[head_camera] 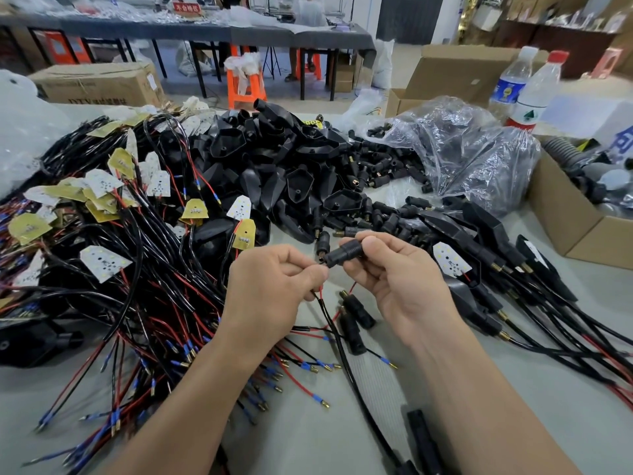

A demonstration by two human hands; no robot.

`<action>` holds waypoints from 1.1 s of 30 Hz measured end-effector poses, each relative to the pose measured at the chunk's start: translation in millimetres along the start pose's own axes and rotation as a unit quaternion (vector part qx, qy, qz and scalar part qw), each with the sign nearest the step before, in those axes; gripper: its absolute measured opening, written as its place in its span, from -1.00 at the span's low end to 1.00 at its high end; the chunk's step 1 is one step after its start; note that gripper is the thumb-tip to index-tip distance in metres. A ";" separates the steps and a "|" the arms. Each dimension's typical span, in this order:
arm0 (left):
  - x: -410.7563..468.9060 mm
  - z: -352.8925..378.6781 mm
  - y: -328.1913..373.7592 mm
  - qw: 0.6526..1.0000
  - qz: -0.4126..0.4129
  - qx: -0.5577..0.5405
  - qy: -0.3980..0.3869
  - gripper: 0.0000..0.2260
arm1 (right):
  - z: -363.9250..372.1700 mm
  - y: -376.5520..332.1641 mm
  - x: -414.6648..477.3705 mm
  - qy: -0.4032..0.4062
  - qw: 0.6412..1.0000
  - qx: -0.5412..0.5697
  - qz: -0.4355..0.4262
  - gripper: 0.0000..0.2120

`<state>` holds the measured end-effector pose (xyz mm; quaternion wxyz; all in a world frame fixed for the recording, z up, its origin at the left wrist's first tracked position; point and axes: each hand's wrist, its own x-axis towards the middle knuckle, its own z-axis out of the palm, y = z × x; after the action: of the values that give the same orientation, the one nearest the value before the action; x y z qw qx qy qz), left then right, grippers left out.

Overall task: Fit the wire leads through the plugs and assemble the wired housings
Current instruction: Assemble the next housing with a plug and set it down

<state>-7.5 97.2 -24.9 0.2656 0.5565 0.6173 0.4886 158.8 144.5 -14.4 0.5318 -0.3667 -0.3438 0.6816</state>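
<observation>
My right hand (400, 282) pinches a black ribbed plug (344, 253) between thumb and fingers, above the table's middle. My left hand (270, 293) grips a black sheathed wire lead (337, 341) with its red and black cores just at the plug's near end. The lead trails down toward the table's front edge. Two loose plugs (356, 311) lie under my hands. Black housings (281, 166) are heaped behind. Wire leads with small LED boards (102, 262) are piled on the left. Assembled wired housings (486, 269) lie on the right.
A clear plastic bag (462, 149) spilling black plugs sits at the back right. Two water bottles (527, 94) and open cardboard boxes (575, 231) stand on the right. Loose leads with blue-sleeved tips (291, 368) lie near the front. An orange stool (245, 85) and tables stand beyond.
</observation>
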 end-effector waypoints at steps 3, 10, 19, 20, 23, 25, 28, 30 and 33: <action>-2.4 0.5 -1.5 0.999 0.011 0.030 -0.023 -0.85 | -0.7 2.5 -0.5 -0.028 0.999 -0.033 0.010 -0.67; 1.5 -0.8 -2.2 0.999 -0.020 -0.040 -0.005 -0.93 | -1.7 -1.8 0.1 -0.034 0.999 0.001 0.020 -0.77; 6.2 -1.4 -0.5 0.992 -0.071 -0.104 -0.021 -0.79 | -3.6 -1.9 2.1 -0.014 1.000 0.026 -0.002 -0.81; 5.6 -2.4 -2.1 0.997 -0.054 -0.059 -0.005 -0.80 | -4.2 -1.8 1.8 -0.021 1.000 0.004 -0.002 -0.79; 0.0 -3.3 -1.5 0.997 0.005 0.069 0.014 -0.84 | -4.7 -1.3 1.6 -0.027 0.998 -0.060 -0.015 -0.67; -2.9 -2.6 0.8 0.996 0.028 0.089 0.012 -0.85 | -4.0 -0.6 1.0 -0.036 0.997 -0.071 -0.017 -0.62; -4.3 -2.0 4.2 0.994 0.038 0.093 0.034 -0.85 | -2.7 -0.4 0.3 -0.039 0.997 -0.070 -0.017 -0.64; -5.5 -1.1 6.7 0.993 0.036 0.098 0.055 -0.83 | -1.4 1.0 0.3 -0.027 0.998 -0.054 -0.019 -0.71; -7.8 1.2 10.4 0.987 0.050 0.121 0.094 -0.81 | 0.5 6.6 1.3 -0.004 1.000 -0.014 -0.013 -0.82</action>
<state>-0.1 89.2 -17.7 0.1119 0.5664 0.6653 0.4734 155.1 144.4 -20.0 0.5337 -0.3668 -0.3603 0.6714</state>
